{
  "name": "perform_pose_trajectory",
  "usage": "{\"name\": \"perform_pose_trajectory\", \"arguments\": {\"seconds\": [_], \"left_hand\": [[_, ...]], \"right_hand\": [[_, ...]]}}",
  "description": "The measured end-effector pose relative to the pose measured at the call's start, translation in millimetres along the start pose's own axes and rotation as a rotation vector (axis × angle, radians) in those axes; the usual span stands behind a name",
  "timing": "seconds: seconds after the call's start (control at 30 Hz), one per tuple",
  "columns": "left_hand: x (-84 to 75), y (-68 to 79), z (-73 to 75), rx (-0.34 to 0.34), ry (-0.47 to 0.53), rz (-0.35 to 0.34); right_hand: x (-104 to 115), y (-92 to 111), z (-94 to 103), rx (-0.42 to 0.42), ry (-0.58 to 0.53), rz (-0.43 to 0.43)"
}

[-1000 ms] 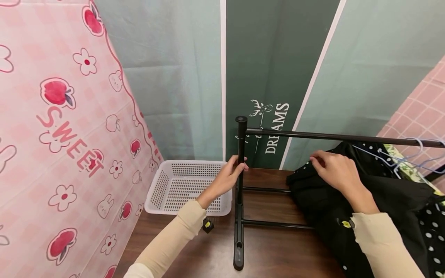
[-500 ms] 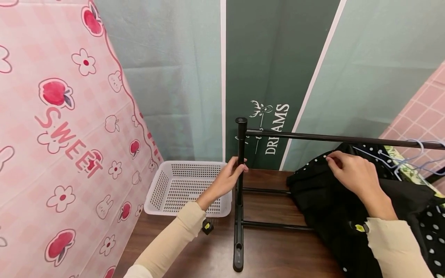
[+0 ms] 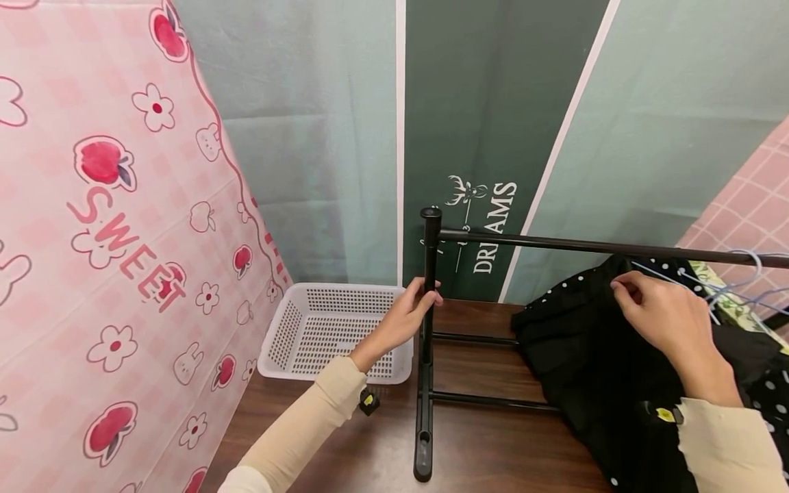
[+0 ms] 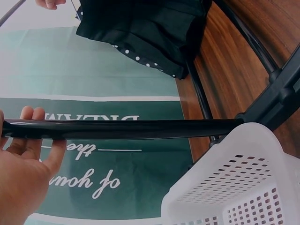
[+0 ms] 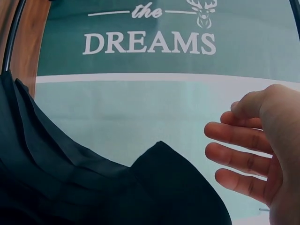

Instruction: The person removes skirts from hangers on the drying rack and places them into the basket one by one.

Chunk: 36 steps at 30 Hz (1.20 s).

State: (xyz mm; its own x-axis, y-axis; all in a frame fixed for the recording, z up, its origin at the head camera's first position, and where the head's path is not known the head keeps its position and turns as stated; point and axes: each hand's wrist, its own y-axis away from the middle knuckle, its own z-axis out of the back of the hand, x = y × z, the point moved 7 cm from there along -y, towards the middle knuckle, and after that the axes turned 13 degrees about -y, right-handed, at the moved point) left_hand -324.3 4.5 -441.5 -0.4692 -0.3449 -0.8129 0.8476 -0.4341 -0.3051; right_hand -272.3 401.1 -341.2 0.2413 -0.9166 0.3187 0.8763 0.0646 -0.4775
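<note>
My left hand (image 3: 402,316) grips the upright post (image 3: 431,250) of a black clothes rack, a little below its top. In the left wrist view the fingers (image 4: 33,126) curl behind this post. Over the dark clothes at the right, my right hand (image 3: 672,318) hovers with loosely bent fingers and holds nothing. Below it hangs a black pleated garment (image 3: 592,356) with a white-dotted edge. In the right wrist view, a gap shows between the fingers (image 5: 239,154) and the dark cloth (image 5: 154,187).
A white perforated basket (image 3: 335,370) stands left of the rack on the wooden surface (image 3: 493,452). Pale blue hangers (image 3: 755,274) hang from the rack's top bar (image 3: 573,244). Printed cloths form the backdrop (image 3: 308,137) and left side (image 3: 154,239).
My right hand has moved to the right, over the black garment and towards the hangers. The left hand has kept its hold on the post.
</note>
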Motion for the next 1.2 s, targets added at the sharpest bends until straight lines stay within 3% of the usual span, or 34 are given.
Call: {"name": "perform_pose_trajectory", "arguments": {"seconds": [0.1,0.3,0.5,0.7,0.93,1.2], "left_hand": [[-7.7,0.7,2.7,0.01,-0.005,0.006],[-4.4,0.6,1.4,0.017,0.011,0.015],[-0.1,-0.3,0.5,0.004,0.009,0.002],[-0.1,0.7,0.0,0.008,0.0,0.0],[0.5,1.1,-0.3,0.011,0.002,0.001],[-1.1,1.0,0.8,0.004,0.003,0.007]], "right_hand": [[-4.9,1.9,3.2,0.008,0.001,-0.024],[-13.4,5.5,10.7,-0.003,0.009,-0.064],[-21.7,7.1,20.5,-0.059,0.017,-0.09],[-28.7,14.6,35.9,-0.169,0.008,-0.074],[-40.1,25.8,50.8,-0.218,0.011,-0.169],[-36.0,35.3,65.7,-0.471,0.013,-0.056]]}}
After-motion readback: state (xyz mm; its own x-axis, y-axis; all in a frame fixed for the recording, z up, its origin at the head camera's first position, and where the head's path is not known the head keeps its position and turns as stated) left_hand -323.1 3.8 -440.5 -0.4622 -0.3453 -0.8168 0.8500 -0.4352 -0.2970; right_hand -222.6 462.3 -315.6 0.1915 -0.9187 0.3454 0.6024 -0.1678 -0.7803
